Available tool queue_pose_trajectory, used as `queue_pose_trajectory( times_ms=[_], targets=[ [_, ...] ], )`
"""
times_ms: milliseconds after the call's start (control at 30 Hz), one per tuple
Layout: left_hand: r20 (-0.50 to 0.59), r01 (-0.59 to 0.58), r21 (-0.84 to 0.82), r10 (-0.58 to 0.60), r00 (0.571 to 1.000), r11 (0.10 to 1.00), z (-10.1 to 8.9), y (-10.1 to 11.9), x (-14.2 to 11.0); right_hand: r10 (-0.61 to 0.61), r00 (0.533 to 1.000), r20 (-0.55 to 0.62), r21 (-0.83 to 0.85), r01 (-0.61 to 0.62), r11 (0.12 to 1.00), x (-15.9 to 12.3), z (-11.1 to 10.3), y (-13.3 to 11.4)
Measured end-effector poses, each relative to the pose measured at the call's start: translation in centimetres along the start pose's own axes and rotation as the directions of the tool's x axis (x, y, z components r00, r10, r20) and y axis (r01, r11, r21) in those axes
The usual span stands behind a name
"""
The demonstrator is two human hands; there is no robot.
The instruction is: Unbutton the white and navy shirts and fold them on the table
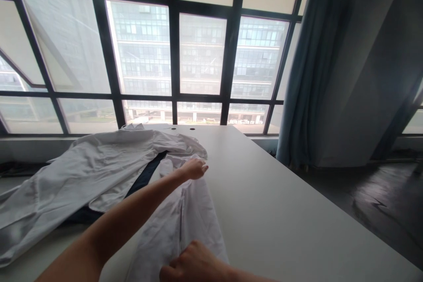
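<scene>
A long white garment [198, 211] lies stretched out on the table, with a dark seam or fold line running lengthwise; I cannot tell its exact kind. At its far end, my left hand [194, 168] is closed on the cloth, arm reaching in from the lower left. Close to me, my right hand [194, 263] is closed on the near part of the same garment, its fingertips hidden. To the left a white coat-like garment [69, 172] with long sleeves lies spread and wrinkled. Dark navy cloth [150, 172] shows between the two white pieces.
The white table [271, 198] stretches toward the windows, its right edge running diagonally. Two small dark round holes [192, 129] mark its far end. Beyond stand dark-framed windows [201, 55], a blue-grey curtain [302, 92] to the right, and a dark shiny floor [376, 198].
</scene>
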State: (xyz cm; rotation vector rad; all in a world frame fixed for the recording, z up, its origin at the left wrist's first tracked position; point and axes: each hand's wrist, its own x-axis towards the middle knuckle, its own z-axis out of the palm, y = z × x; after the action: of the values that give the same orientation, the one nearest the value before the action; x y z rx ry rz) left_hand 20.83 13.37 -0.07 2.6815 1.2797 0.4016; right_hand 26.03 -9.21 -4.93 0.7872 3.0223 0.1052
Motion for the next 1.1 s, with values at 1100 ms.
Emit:
queue_pose_trajectory(
  times_ms=[1100],
  targets=[
    [0.097, -0.065, 0.096, 0.056, 0.994, 0.993, -2.2, -9.8, -9.0, 0.060, 0.989, -0.138, 0.150, -0.039, 0.988, -1.0, -2.6, -0.2]
  ],
)
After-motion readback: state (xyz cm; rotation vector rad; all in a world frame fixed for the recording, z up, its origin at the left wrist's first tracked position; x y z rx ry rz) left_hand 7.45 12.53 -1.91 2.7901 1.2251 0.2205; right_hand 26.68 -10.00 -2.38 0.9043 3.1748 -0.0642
